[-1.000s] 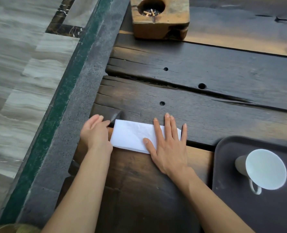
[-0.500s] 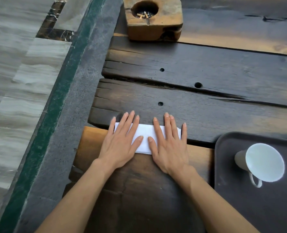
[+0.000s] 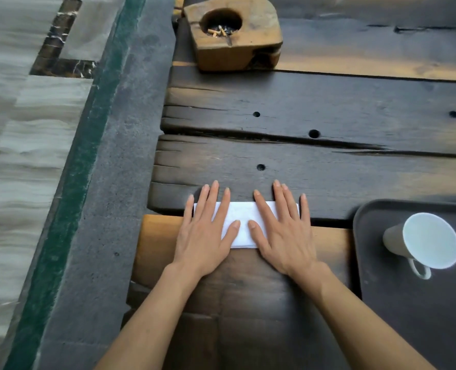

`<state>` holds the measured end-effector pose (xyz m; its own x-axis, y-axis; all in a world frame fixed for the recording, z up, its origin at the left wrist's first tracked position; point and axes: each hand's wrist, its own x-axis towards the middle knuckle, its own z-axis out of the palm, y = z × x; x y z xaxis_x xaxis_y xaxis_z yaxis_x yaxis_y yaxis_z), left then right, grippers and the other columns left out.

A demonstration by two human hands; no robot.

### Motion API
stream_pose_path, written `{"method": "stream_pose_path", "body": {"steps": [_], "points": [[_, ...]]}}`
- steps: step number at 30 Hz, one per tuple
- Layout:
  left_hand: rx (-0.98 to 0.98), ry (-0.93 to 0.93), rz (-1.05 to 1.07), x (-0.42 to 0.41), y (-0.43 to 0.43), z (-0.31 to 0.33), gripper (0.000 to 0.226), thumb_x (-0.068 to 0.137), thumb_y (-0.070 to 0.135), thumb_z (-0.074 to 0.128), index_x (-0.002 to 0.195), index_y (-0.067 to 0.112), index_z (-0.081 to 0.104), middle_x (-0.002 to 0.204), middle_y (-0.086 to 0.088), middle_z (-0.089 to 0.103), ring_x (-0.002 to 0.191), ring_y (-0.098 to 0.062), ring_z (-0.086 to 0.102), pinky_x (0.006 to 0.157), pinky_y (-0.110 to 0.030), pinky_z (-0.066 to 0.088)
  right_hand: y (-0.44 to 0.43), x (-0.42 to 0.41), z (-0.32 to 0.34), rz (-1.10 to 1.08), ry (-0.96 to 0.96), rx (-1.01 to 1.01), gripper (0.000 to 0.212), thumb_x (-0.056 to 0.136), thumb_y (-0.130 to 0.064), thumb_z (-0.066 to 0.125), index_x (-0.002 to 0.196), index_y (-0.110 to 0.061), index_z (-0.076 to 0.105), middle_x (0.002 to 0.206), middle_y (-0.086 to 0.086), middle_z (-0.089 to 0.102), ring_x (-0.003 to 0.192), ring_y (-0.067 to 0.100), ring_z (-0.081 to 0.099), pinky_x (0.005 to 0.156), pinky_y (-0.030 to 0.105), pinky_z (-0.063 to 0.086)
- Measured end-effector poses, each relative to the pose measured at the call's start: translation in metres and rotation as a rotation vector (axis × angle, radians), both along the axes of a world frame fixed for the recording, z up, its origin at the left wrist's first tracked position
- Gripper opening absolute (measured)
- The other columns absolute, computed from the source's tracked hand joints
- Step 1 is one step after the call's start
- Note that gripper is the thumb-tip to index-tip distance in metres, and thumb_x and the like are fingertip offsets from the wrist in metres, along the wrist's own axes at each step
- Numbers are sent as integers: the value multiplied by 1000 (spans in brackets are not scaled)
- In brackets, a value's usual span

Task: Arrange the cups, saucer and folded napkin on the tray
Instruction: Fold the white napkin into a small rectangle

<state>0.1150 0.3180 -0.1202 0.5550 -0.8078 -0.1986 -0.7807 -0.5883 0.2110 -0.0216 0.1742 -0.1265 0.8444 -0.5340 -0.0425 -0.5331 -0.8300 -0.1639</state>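
Your left hand and right hand both lie flat, palms down, fingers spread, pressing on the white folded napkin. Neither hand grips anything; they are splayed wide, thumbs nearly meeting over the middle of the napkin. The left hand covers the napkin's left end, the right hand covers its right end, and only the strip between them and a bit of the near edge shows. The fingertips reach past the napkin's far edge onto the dark plank.

The napkin is a long narrow rectangle lying flat on the wooden table, across the seam between a dark plank and a lighter brown board nearer you. It sits near the table's left edge.

Right of the napkin, apart from it, the dark tray rests on the table, cut off by the frame edge. One white cup is on the tray, lying tilted on its side with the mouth facing you and its handle toward the near side. No saucer or second cup in view.

Beyond the napkin, well apart, a wooden ashtray with cigarette butts stands at the table's far left corner. Left of the napkin, past the table edge, is a grey stone ledge with a green strip, then pale tiled floor.
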Motion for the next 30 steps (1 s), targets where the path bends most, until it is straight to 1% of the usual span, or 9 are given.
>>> {"method": "stream_pose_path", "body": {"steps": [2,3,6,10,16,22,25,27,30], "points": [[-60,100,91,-2,5,9,77,102,57,31,163,14,12,172,-10,3,159,-24,2,128,-39,1,1,-1,2,-55,-76,42,66,96,-55,43,153,-22,40,163,19,23,150,35,23,121,54,19],[-100,145,163,-5,9,15,77,102,53,40,163,12,15,172,-11,7,158,-25,6,127,-38,7,1,-2,4,-114,-130,66,66,95,-52,48,151,-18,42,161,21,27,147,37,27,119,53,23],[-255,186,438,-13,23,35,70,94,34,66,154,9,39,152,-10,43,135,-27,43,112,-38,37,3,-7,17,-415,-297,132,61,90,-40,61,142,-11,50,141,19,48,125,38,45,101,50,37],[-260,430,773,-7,21,47,51,88,32,74,133,12,58,125,-5,68,114,-27,63,96,-34,42,1,-10,32,-670,-309,378,49,90,-35,66,129,-8,54,117,14,61,111,36,54,96,44,40],[-159,480,859,10,11,54,52,87,34,75,129,8,60,119,-6,75,119,-30,63,99,-38,48,-3,-6,44,-737,-93,539,45,88,-40,63,122,-11,56,119,7,68,114,31,60,91,37,44],[-154,558,899,17,8,51,42,84,36,76,118,14,67,115,-7,75,114,-32,65,98,-41,52,-11,-9,47,-863,-180,702,33,88,-28,61,119,-21,58,103,-6,73,105,22,65,92,37,49],[-207,656,915,20,7,53,11,87,30,74,79,22,71,92,0,77,97,-29,70,90,-45,57,-14,-12,47,-894,-243,765,29,83,-28,65,111,-25,63,88,-13,72,95,17,68,90,43,54],[-234,699,912,20,6,55,24,88,26,72,65,24,67,81,2,76,88,-26,71,86,-46,59,-15,-13,49,-906,-276,800,23,79,-30,66,103,-28,65,83,-12,74,90,16,70,87,46,57],[-320,780,954,18,8,57,12,92,24,71,81,22,66,89,0,74,93,-25,70,91,-50,58,-16,-14,54,-900,-301,877,29,73,-36,65,98,-24,72,79,-11,76,87,14,72,86,46,58]]}}
